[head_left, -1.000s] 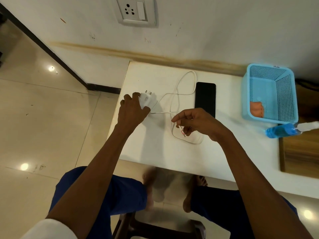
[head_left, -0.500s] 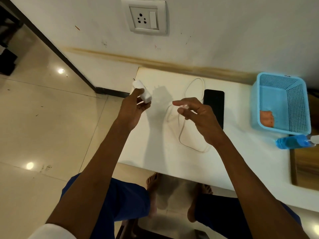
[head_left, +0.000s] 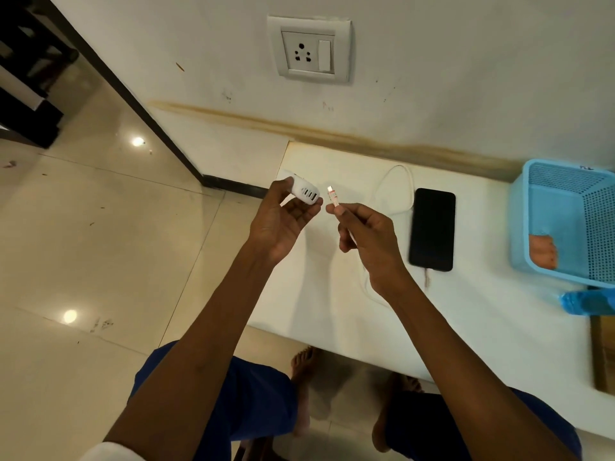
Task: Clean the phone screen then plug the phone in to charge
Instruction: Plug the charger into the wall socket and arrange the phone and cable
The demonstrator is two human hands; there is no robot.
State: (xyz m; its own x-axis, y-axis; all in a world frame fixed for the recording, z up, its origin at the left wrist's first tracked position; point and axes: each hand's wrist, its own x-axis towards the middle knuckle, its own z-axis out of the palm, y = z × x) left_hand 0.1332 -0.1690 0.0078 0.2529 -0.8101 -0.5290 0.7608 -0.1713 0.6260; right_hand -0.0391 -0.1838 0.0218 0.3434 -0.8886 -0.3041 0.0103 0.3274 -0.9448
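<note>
White laminate tabletop (head_left: 466, 327), set against the wall — bears the task's items. Pale blue perforated plastic basket (head_left: 595, 271), right edge, with an orange cloth (head_left: 542, 251) lying inside; a blue spray bottle (head_left: 585, 302) lies just beside it, so the cleaning stage looks finished, judging by the put-away cloth. Black slab smartphone (head_left: 432, 227), flat on the table, screen dark; a thin white charging cable (head_left: 397, 181) appears already seated at its near end. White wall socket with switch (head_left: 311, 49), above the table, unoccupied. Left hand (head_left: 283, 221) grips a white multi-port plug adapter (head_left: 305, 193), ports facing the right hand (head_left: 369, 241), which pinches the cable's USB connector (head_left: 332, 196), close to the ports but apart. Remaining, by estimate — connector into adapter, adapter into socket, switch on.
</note>
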